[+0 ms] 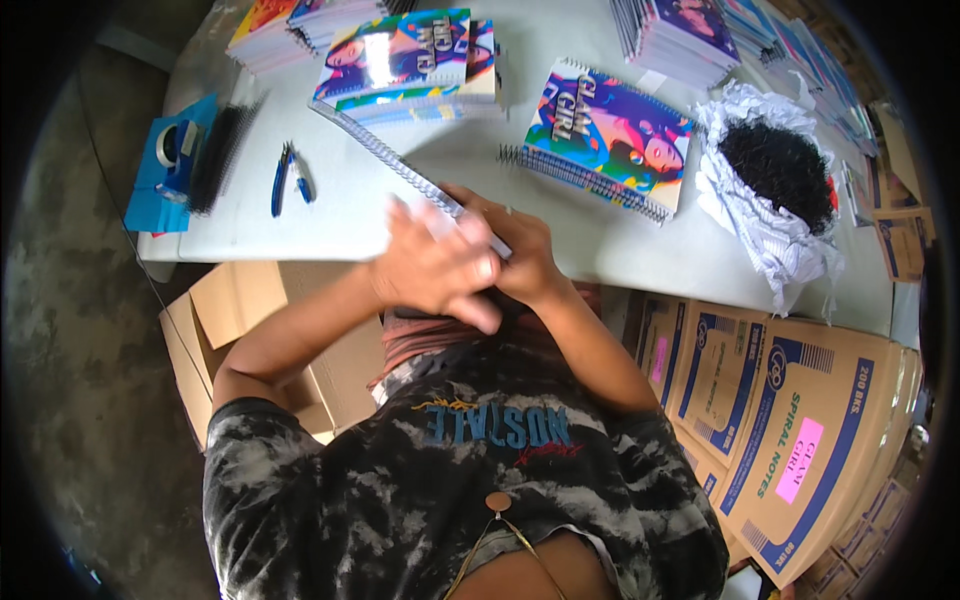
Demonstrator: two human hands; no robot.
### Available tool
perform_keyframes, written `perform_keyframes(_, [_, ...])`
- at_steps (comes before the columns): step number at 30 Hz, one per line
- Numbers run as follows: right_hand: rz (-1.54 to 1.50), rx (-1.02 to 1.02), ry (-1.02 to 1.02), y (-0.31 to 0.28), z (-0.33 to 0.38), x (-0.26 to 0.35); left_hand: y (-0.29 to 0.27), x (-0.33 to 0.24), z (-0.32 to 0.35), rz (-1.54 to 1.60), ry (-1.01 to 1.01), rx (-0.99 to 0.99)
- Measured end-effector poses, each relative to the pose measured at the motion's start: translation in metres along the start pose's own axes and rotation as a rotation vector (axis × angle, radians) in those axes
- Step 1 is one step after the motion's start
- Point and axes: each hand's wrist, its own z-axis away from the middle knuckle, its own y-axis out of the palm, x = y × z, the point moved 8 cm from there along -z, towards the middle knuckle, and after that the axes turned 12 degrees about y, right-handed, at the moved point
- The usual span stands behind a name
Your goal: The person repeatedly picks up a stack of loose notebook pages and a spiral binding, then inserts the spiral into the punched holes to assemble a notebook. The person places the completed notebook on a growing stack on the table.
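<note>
White table: our notebook is up in our hands at its near edge, close to the middle. We do well to stay here, where we can see most of the coil.
Book piles: the left pile is by the far end of our notebook, and the right pile is near our right hand but apart from it. We should turn the notebook gently so we do not bump them.
Coil notebook: we see only its thin side. The covers are hidden, so we cannot tell which one is the front.
Long axis: it slants from the far left down to the near right, where our hands are.
Way it points: the coil side looks up at us, and the far end points away to the left. We cannot tell if that end touches the left pile.
Right hand: its fingers bend around the near end. We think a firm hold here stops the notebook from swinging.
Left hand: it is over the near end, but blurry. We cannot tell if its fingers hold on or only touch. Small, slow moves seem best.
Blue pliers: they lie on the table to our left, free of our hands.
Coil end: our hands hide it. We should feel for it softly, as wire can poke.
</note>
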Motion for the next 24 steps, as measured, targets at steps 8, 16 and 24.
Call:
perform_keyframes(8, [-0.077,-0.03,-0.062,-0.004,-0.007,0.015,0.02,-0.029,0.023,0.376,-0.404,0.018])
perform_keyframes(16, [0.481,-0.124,-0.113,-0.048,-0.041,0.094,-0.037,0.064,0.007,0.816,-1.4,-0.41])
perform_keyframes(24, [-0.239,-0.111,0.548,-0.058,-0.026,0.003,0.045,0.074,0.015,1.416,-1.356,-0.286])
